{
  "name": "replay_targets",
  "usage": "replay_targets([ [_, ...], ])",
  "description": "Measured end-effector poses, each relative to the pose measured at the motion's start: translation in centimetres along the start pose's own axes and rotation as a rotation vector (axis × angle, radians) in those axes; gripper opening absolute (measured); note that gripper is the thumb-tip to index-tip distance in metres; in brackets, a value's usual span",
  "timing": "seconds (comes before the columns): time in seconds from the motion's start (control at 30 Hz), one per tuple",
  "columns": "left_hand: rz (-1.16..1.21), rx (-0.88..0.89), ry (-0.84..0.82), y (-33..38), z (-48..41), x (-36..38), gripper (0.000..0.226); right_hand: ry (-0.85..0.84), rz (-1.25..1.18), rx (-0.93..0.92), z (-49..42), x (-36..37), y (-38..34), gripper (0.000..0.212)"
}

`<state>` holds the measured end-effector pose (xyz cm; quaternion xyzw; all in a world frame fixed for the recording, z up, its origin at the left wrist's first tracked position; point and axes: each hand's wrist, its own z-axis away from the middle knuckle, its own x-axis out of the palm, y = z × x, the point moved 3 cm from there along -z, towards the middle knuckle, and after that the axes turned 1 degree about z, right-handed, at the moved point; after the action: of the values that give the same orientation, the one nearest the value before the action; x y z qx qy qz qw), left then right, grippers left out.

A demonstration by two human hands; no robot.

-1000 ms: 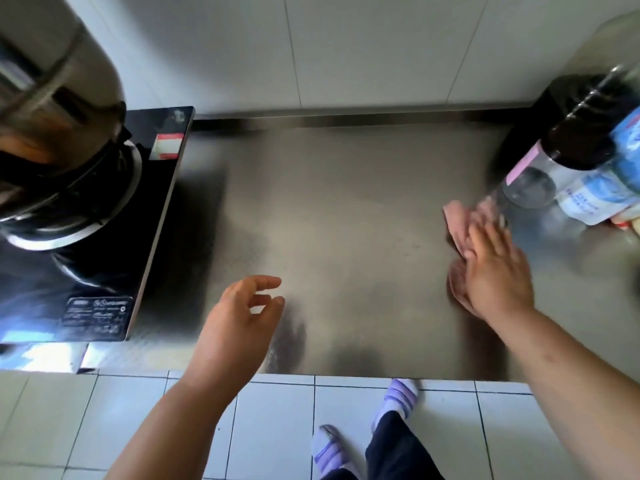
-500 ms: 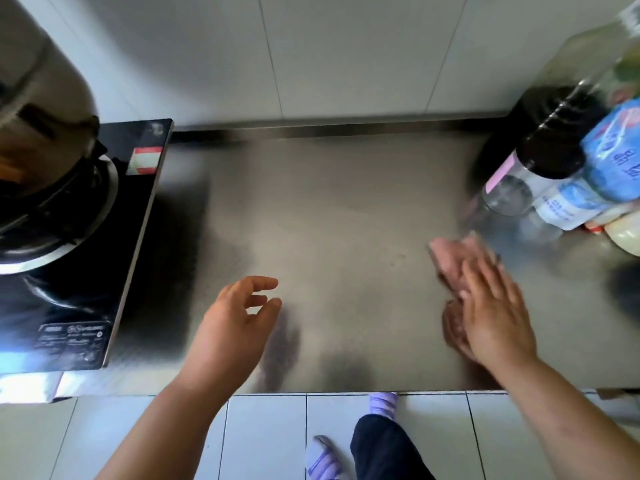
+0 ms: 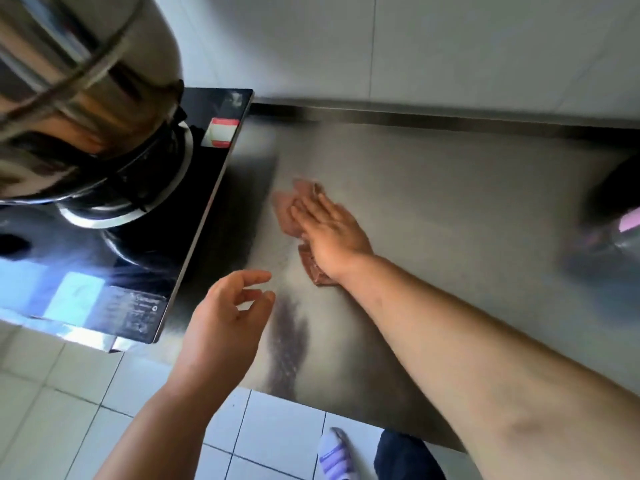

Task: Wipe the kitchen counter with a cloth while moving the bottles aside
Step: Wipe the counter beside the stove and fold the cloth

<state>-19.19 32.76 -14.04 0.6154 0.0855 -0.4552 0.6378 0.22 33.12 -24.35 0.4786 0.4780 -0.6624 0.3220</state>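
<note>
My right hand (image 3: 330, 233) lies flat, palm down, on a pink cloth (image 3: 289, 211) pressed against the steel counter (image 3: 450, 209), close to the right edge of the induction hob. A darker corner of the cloth sticks out under my wrist. My left hand (image 3: 225, 317) hovers over the counter's front edge with fingers loosely curled and apart, holding nothing. Only a blurred base of one bottle (image 3: 623, 233) shows at the far right edge; the other bottles are out of view.
A black induction hob (image 3: 194, 216) sits on the counter at the left, carrying a large shiny steel pot (image 3: 76, 98). White wall tiles rise behind the counter. Below the front edge are floor tiles and a foot in a striped slipper (image 3: 334, 455).
My right hand has swept the cloth leftwards across the counter, from beside the bottles to next to the hob. The view has turned left, so the bottles have slid almost out of frame.
</note>
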Motion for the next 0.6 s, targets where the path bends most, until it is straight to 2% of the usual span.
replay_targets([
  [0.13,0.022,-0.005,0.031,0.5,-0.6,-0.1,0.018,-0.028,-0.092,-0.348,6.1,3.2,-7.0,0.059],
  [0.2,0.048,-0.010,0.023,1.2,-0.8,0.1,0.020,-0.087,-0.103,-0.427,10.3,3.5,-6.8,0.054],
  [0.27,0.025,0.012,0.005,2.0,-0.8,0.8,0.020,-0.089,-0.084,-0.396,14.7,2.7,-3.5,0.052],
  [0.33,0.020,0.025,-0.017,2.8,-0.6,1.4,0.017,-0.012,0.000,-0.243,18.6,0.9,1.9,0.054],
  [0.47,0.009,0.071,-0.091,3.9,0.4,2.6,0.016,0.094,0.088,0.361,22.0,-3.7,14.6,0.055],
  [0.53,0.008,0.097,-0.119,4.3,1.1,3.0,0.016,0.117,0.112,0.578,20.3,-5.2,17.4,0.056],
  [0.6,0.001,0.122,-0.142,4.5,1.7,3.3,0.017,0.173,0.056,0.669,17.4,-4.8,16.0,0.058],
])
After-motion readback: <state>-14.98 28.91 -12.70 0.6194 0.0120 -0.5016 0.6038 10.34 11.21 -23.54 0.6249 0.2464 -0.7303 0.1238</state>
